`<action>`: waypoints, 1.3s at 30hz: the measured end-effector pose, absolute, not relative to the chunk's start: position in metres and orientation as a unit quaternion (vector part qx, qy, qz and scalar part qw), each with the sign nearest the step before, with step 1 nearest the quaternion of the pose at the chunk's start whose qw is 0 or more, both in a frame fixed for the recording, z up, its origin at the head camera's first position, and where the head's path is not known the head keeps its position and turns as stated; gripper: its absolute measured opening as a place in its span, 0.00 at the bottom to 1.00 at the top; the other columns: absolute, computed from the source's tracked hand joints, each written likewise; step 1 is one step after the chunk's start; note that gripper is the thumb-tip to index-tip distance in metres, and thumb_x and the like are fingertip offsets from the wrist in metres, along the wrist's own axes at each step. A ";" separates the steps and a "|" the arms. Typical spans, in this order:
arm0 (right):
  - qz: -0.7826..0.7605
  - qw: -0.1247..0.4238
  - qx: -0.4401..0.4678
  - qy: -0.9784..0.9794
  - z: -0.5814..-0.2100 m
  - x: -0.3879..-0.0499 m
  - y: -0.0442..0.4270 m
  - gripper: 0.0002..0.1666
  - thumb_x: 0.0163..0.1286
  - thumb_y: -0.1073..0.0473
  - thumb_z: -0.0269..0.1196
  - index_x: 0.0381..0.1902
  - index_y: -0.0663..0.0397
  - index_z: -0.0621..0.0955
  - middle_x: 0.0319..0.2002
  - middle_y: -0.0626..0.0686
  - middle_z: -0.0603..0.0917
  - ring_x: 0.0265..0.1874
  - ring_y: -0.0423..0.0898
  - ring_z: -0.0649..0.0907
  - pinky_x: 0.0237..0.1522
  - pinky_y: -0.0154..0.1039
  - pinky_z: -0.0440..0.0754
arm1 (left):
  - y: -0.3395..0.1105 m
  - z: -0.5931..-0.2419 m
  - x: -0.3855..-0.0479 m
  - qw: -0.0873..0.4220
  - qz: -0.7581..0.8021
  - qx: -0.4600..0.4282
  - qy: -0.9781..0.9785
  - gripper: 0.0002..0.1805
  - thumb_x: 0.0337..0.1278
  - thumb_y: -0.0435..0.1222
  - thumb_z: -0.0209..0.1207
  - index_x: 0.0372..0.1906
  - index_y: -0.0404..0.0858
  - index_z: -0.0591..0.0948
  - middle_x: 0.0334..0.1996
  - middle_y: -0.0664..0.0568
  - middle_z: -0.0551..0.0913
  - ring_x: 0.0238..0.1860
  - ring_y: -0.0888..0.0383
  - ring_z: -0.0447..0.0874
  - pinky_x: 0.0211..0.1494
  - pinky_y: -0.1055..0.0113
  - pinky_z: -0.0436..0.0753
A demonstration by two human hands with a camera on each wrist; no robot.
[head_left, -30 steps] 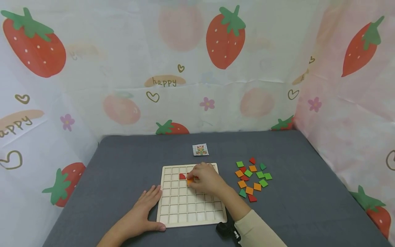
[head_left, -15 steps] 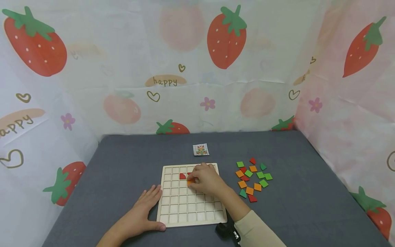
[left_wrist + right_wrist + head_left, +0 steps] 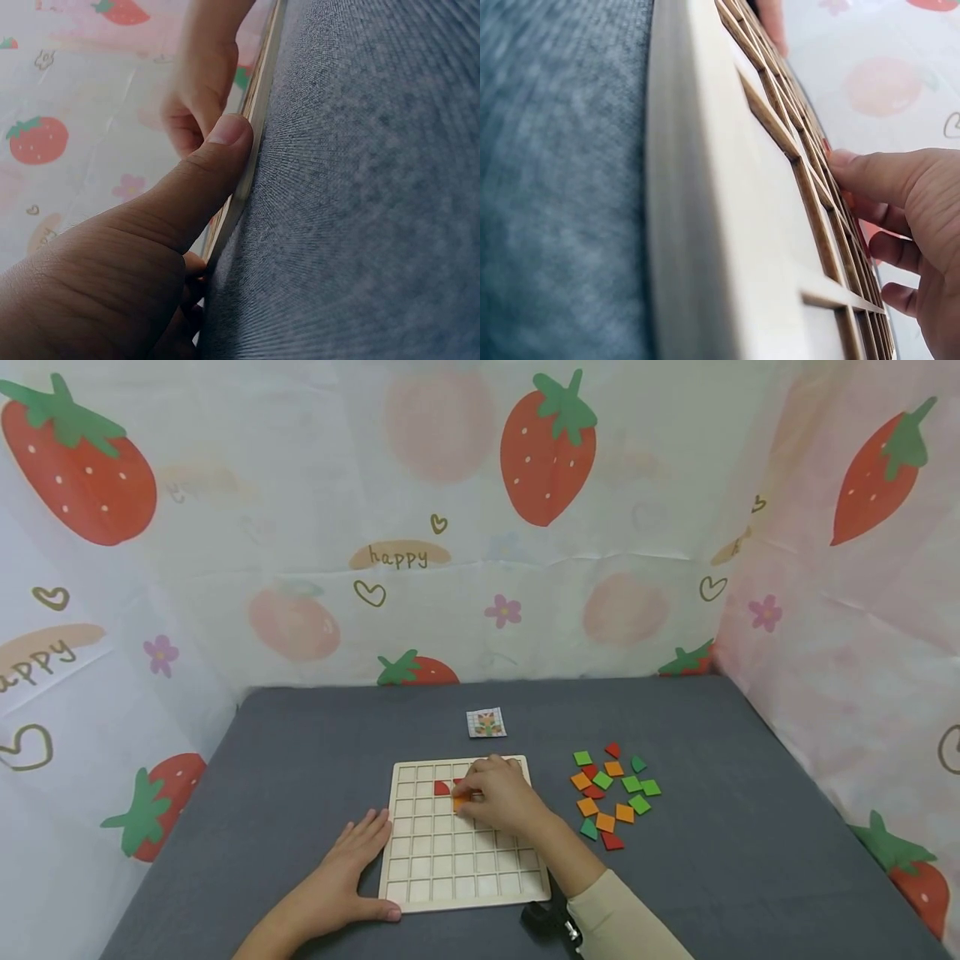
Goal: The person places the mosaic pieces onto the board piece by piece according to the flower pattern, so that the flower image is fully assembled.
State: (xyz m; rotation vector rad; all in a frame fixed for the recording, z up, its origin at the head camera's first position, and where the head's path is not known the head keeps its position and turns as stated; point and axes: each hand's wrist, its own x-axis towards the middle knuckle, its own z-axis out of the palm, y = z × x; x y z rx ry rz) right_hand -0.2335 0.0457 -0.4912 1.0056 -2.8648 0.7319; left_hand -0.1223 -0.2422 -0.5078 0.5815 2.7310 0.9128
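Note:
A pale wooden grid board (image 3: 431,867) lies on the dark cloth. My right hand (image 3: 501,797) is over its upper part and pinches an orange square tile (image 3: 458,805) at one cell, partly hidden by the fingers. Left of those fingertips, a red tile with a curved side (image 3: 442,787) sits in a cell. Another bit of red shows behind the fingers. My left hand (image 3: 348,877) rests along the board's left side with its fingers straight, the thumb at the near left corner. In the left wrist view this thumb (image 3: 214,154) touches the board's edge.
Loose orange, red and green tiles (image 3: 606,822) are scattered right of the board. A small printed pattern card (image 3: 486,722) lies beyond it. A black object (image 3: 542,918) is by the right sleeve. Strawberry-print cloth (image 3: 300,510) hangs around the table.

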 end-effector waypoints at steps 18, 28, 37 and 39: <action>0.228 0.017 0.324 -0.918 -0.490 -0.234 0.043 0.14 0.64 0.45 0.74 0.47 0.34 0.91 0.45 0.38 0.85 0.43 0.39 0.73 0.53 0.47 0.68 | -0.244 -0.505 -0.119 0.093 0.312 0.197 0.925 0.71 0.35 0.70 0.71 0.80 0.31 0.59 0.81 0.39 0.54 0.83 0.41 0.42 0.70 0.88 0.23; 0.206 0.034 0.329 -0.921 -0.474 -0.232 0.042 0.12 0.66 0.46 0.73 0.46 0.36 0.91 0.45 0.39 0.86 0.42 0.41 0.75 0.48 0.45 0.70 | -0.244 -0.506 -0.120 0.102 0.314 0.190 0.925 0.71 0.35 0.70 0.72 0.80 0.33 0.57 0.82 0.42 0.52 0.83 0.43 0.41 0.71 0.87 0.23; 0.244 0.039 0.341 -0.907 -0.443 -0.236 0.067 0.14 0.68 0.51 0.72 0.51 0.41 0.89 0.50 0.44 0.87 0.55 0.50 0.79 0.60 0.57 0.72 | -0.243 -0.510 -0.123 0.110 0.305 0.185 0.927 0.71 0.35 0.71 0.71 0.81 0.36 0.56 0.83 0.45 0.49 0.84 0.45 0.39 0.83 0.61 0.31; 0.240 0.048 0.340 -0.908 -0.437 -0.237 0.077 0.14 0.68 0.52 0.72 0.52 0.42 0.89 0.51 0.44 0.87 0.54 0.49 0.79 0.59 0.57 0.73 | -0.243 -0.510 -0.124 0.111 0.303 0.188 0.928 0.71 0.35 0.71 0.71 0.81 0.36 0.56 0.83 0.44 0.50 0.84 0.45 0.39 0.80 0.72 0.26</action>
